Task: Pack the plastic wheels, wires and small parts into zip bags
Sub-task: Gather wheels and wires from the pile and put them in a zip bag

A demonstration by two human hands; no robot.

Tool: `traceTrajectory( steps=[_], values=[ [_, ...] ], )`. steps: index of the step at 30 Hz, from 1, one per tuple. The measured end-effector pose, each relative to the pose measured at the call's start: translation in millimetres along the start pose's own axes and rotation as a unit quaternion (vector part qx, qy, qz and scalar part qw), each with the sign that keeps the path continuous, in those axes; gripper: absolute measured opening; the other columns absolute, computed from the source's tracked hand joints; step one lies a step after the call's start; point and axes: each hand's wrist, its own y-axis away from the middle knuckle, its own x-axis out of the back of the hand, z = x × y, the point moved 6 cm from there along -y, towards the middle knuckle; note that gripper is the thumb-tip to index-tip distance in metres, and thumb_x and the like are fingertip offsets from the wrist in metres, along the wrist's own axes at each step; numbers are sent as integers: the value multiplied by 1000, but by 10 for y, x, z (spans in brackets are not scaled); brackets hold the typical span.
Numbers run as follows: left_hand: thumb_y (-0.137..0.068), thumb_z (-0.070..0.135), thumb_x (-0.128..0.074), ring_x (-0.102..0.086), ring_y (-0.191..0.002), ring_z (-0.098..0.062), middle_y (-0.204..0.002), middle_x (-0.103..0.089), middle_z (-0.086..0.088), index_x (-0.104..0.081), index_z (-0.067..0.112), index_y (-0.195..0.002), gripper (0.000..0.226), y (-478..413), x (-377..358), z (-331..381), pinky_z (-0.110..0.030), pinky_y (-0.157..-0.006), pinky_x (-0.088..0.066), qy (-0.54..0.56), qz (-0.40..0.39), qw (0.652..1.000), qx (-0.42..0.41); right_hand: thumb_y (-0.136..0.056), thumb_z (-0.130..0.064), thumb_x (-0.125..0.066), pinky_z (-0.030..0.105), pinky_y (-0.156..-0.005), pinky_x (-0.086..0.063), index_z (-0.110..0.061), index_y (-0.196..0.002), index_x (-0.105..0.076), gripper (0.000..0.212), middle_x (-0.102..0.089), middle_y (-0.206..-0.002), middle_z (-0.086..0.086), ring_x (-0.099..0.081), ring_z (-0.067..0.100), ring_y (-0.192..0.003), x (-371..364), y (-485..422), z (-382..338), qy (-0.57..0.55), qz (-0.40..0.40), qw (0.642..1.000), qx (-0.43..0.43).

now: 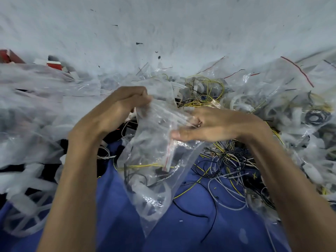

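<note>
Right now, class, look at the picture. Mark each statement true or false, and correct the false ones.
1. The left hand and the right hand both hold the zip bag. True.
2. The zip bag is empty. False: a yellow wire and other parts show inside it.
3. On the blue cloth lie loose wires. True.
4. A red box sits beside the right hand. False: the red box is at the far left edge, away from both hands.

No lettering or numbers can be read.
</note>
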Motion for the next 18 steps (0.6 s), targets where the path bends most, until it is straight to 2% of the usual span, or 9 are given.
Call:
traceTrajectory(
  steps=[1, 2, 4, 6, 8, 11, 15, 16, 18],
  values=[
    [-85, 30, -48, -41, -64, -26, -68, -48, -22, -47, -5, -70, 38, -1, 18, 68, -25, -66, -32, 15, 17, 999, -27, -64, -76, -40, 23, -58, -48, -5, -58, -55, 72, -66, -63, -10, -55, 1, -47, 27, 7, -20, -3, 14, 1000, 8],
    [-88, 28, -47, -43, -60, -17, -63, -50, -12, -48, -1, -69, 35, -3, 42, 140, -19, -62, -33, 28, 33, 998, -55, -66, -71, -41, 11, -47, -39, -7, -53, -55, 67, -60, -51, -9, -45, -1, -35, 85, 14, -24, -18, 51, 998, 14],
    [-90, 28, -47, -45, -58, -6, -64, -52, -4, -50, 4, -69, 32, -3, 90, 225, -12, -58, -34, 38, 61, 993, -97, -69, -62, -50, 8, -40, -30, -6, -54, -60, 59, -57, -49, -2, -38, 1, -33, 256, 51, 12, -60, 182, 981, 29],
    [-90, 30, -48, -47, -59, -10, -66, -53, -7, -49, 7, -70, 31, -10, 113, 209, -18, -58, -35, 32, 82, 991, -98, -75, -46, -63, 15, -49, -33, -2, -63, -61, 46, -52, -59, 0, -42, 4, -49, 361, 108, 91, -75, 289, 953, 54],
    [-90, 33, -49, -49, -61, -12, -66, -55, -5, -49, 14, -71, 27, -16, 114, 172, -24, -61, -36, 16, 93, 992, -86, -77, -37, -67, 25, -70, -40, -3, -74, -64, 34, -54, -82, 7, -50, 15, -76, 362, 146, 172, -85, 332, 937, 64],
    [-89, 39, -48, -52, -64, -9, -67, -56, -2, -49, 15, -77, 27, -7, 162, 184, -20, -63, -39, -4, 104, 989, -101, -76, -45, -59, 19, -90, -39, -21, -81, -62, 25, -54, -104, -1, -49, 12, -102, 330, 209, 346, -127, 337, 932, 39],
    [-89, 45, -46, -52, -73, -27, -79, -58, -2, -51, 24, -82, 23, 17, 276, 155, -27, -61, -39, -39, 126, 986, -105, -80, -37, -61, 38, -80, -55, -20, -86, -63, 19, -65, -95, -1, -65, 18, -89, 300, 285, 487, -304, 300, 903, 46],
    [-89, 46, -47, -52, -76, -26, -83, -57, 2, -52, 25, -84, 22, 11, 270, 137, -25, -62, -39, -40, 127, 986, -102, -80, -36, -65, 38, -77, -56, -22, -85, -63, 15, -65, -97, 2, -65, 20, -90, 302, 292, 461, -330, 294, 895, 63],
    [-90, 41, -49, -53, -82, -9, -94, -56, 9, -53, 21, -90, 21, -22, 174, 113, -17, -70, -41, -17, 113, 988, -101, -77, -33, -66, 30, -70, -56, -25, -82, -64, 10, -61, -109, 7, -64, 18, -91, 299, 294, 360, -338, 285, 892, 90]
  ],
)
